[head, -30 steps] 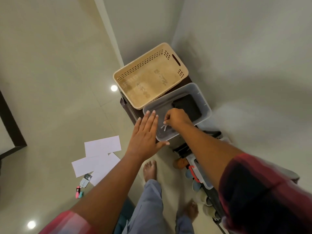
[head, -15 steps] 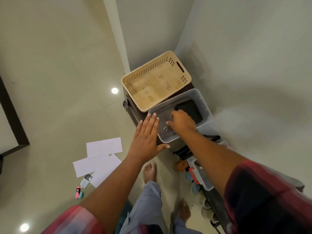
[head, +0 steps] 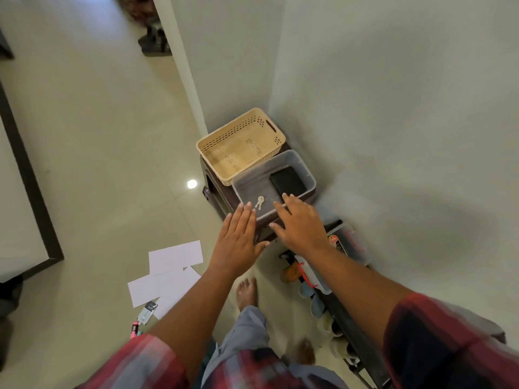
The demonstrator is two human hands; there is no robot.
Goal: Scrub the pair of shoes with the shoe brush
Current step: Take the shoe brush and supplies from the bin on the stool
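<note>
Left hand [head: 238, 237] and right hand [head: 300, 223] are hovering flat, released, at a translucent grey plastic tub [head: 306, 170]; rack shoes [head: 318, 306] are sitting lower right.

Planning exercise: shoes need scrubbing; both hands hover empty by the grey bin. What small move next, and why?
Probably lower the right hand to the shoes on the rack: it is open, and the bin shows keys and a black pad, no evident brush.

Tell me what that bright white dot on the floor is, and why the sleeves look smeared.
Head view: the dot is glare, probably a ceiling light mirrored in the glossy floor; the left sleeve and right sleeve are motion-blurred at the bottom edge, while the keys in the grey bin look sharp.
</note>
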